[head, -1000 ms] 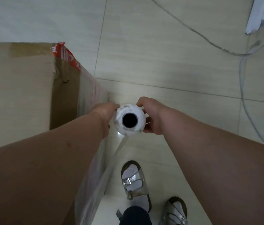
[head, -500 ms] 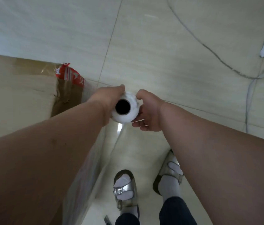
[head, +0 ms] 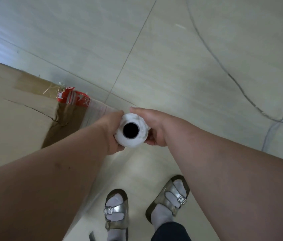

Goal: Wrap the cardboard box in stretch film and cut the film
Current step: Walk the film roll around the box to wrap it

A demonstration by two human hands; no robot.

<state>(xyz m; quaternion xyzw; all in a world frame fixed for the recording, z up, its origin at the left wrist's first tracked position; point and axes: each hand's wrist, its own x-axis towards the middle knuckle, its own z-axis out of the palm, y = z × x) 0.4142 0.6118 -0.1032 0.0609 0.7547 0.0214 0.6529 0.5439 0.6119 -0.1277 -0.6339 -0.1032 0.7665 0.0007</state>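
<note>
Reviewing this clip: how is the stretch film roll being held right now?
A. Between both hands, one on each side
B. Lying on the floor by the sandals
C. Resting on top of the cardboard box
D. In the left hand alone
A: the left hand and the right hand grip opposite sides of the stretch film roll, which is seen end-on above the floor beside the cardboard box.
</note>
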